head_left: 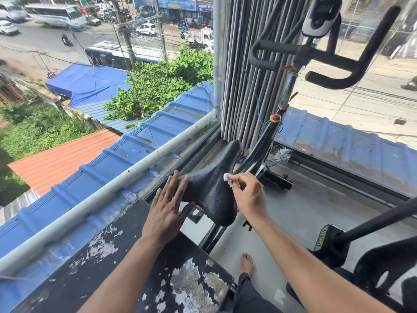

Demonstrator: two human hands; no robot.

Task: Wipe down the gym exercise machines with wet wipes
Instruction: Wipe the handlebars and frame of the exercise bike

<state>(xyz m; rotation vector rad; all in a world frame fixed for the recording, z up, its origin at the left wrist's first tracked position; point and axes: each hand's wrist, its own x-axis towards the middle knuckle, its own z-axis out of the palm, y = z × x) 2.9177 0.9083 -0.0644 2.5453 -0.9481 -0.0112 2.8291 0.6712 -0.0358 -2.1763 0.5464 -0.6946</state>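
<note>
Black saddle [214,188] of an exercise bike sits at the centre of the frame, its narrow nose pointing up toward the window corner, its broad rear nearest the camera; the left hand [168,208] lies just left of it with fingers straight and spread, the fingertips touching the saddle's left edge and the thumb reaching under its flank; the right hand [247,194] comes in from the lower right, fingers curled, pinching a small crumpled white wet wipe [227,178] against the upper right side of the saddle. Above, in the upper right of the frame, stand the bike's black handlebars [316,55] and a grey console [320,16], with a red knob [275,118] on the post below them. Grey vertical blinds [239,75] hang at the top centre; part of a second machine [334,245] shows at the lower right. A bare foot [246,264] rests on the grey floor [304,211] at bottom centre; a chipped black ledge [135,267] fills the lower left.
</note>
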